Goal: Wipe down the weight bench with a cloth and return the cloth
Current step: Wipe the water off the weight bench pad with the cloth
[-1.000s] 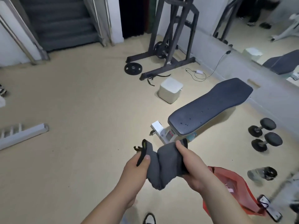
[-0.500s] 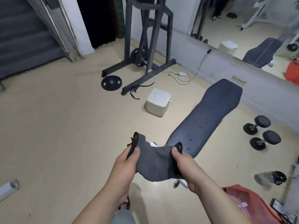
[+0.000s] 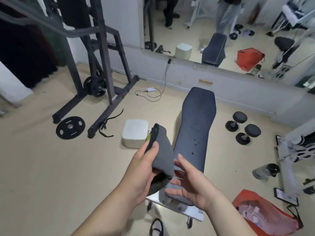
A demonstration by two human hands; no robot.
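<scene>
Pointing lengthwise toward mirror (image 3: 201,23): bench (image 3: 197,120); left grip (image 3: 142,167) holds cloth (image 3: 162,150).

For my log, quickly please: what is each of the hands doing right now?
Left hand: grips the grey cloth, thumb on top.
Right hand: open, fingers straight beside the cloth, holding nothing.

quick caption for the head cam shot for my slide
Person at the near end of a dark weight bench grips a grey cloth in the left hand, right hand open beside it.
</scene>
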